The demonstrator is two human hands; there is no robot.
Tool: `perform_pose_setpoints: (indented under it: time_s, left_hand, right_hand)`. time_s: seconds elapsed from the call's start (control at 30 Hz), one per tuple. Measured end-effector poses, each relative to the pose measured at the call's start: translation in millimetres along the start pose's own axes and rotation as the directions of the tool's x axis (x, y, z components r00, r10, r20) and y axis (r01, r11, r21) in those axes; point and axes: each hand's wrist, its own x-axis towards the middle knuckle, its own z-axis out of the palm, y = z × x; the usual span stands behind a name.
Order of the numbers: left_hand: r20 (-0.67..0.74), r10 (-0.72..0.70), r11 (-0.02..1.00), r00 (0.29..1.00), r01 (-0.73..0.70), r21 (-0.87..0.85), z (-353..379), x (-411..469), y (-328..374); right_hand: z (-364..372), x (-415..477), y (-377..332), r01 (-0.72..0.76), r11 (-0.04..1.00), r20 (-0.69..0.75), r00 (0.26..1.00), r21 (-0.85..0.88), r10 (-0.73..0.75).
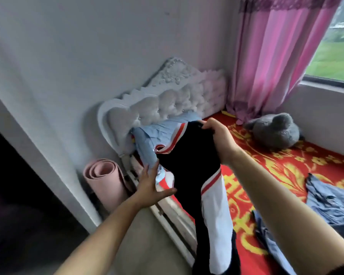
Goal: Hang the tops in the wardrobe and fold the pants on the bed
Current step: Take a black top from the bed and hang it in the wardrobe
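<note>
Dangling top (189,165) in right hand (219,136); hem off-frame

Pink curtain (266,56) hangs beside window (338,56); white wall (68,46).

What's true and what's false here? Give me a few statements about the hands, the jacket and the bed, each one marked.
The right hand grips the black jacket at its top. True.
The left hand holds a hanger. False: it is open, fingers spread, at the jacket's side.
A grey plush toy lies on the bed. True.
The rolled pink mat lies on the bed. False: it is on the floor beside the headboard.
</note>
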Motion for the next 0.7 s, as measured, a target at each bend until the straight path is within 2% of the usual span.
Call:
perform_pose_setpoints:
  time_s: [0.07,0.13,0.2,0.23,0.27,0.33,0.37,0.43,0.5,0.57,0.63,0.7]
  left_hand:
    - [-0.114,0.009,1.0,0.993,-0.009,-0.005,-38.0,-10.9,-26.5]
    - [-0.29,-0.025,1.0,0.957,0.022,-0.016,-73.1,-19.0,-46.1]
    - [-0.474,-0.155,0.986,0.867,0.103,-0.134,-110.9,-23.9,-66.0]
    - [-0.522,-0.199,0.977,0.83,0.128,-0.169,-130.9,-25.6,-76.6]
    - [-0.521,-0.199,0.978,0.83,0.134,-0.16,-151.3,-27.3,-86.7]
    - [-0.394,-0.164,0.98,0.904,0.105,-0.167,-184.5,-34.1,-104.9]
    - [-0.343,-0.17,0.969,0.924,0.093,-0.228,-195.4,-38.4,-113.8]
    - [-0.394,-0.24,0.933,0.887,0.098,-0.347,-210.1,-52.5,-130.1]
    - [-0.555,-0.331,0.906,0.763,0.094,-0.412,-226.5,-64.9,-155.2]
    - [-0.666,-0.46,0.861,0.587,0.113,-0.495,-252.7,-81.4,-179.2]
    - [-0.752,-0.494,0.861,0.437,0.126,-0.492,-288.3,-96.4,-201.8]
    - [-0.821,-0.457,0.889,0.343,0.138,-0.437,-324.6,-111.2,-223.3]
  right_hand:
    - [42.0,21.5,5.3,-0.027,0.999,0.001,1.0,0.037,0.027]
    - [80.3,42.3,14.2,-0.054,0.998,0.032,0.998,0.032,0.053]
    - [115.4,59.6,22.9,-0.085,0.996,0.127,0.988,0.001,0.084]
    - [131.2,67.8,27.7,-0.093,0.996,0.214,0.972,-0.01,0.093]
    - [146.4,76.4,32.1,-0.1,0.995,0.305,0.947,-0.018,0.101]
    - [174.3,93.3,42.2,-0.105,0.992,0.361,0.924,-0.067,0.122]
    - [186.5,105.2,50.0,-0.105,0.991,0.318,0.939,-0.087,0.127]
    - [210.6,132.6,67.9,-0.085,0.987,0.187,0.976,-0.135,0.109]
    - [239.3,158.8,83.9,-0.043,0.975,0.101,0.993,-0.219,0.066]
    - [270.9,183.1,101.9,0.018,0.956,0.118,0.993,-0.293,0.017]
    - [305.1,209.0,120.0,0.088,0.931,0.209,0.978,-0.355,-0.013]
    - [341.7,230.3,136.3,0.196,0.883,0.364,0.931,-0.426,-0.031]
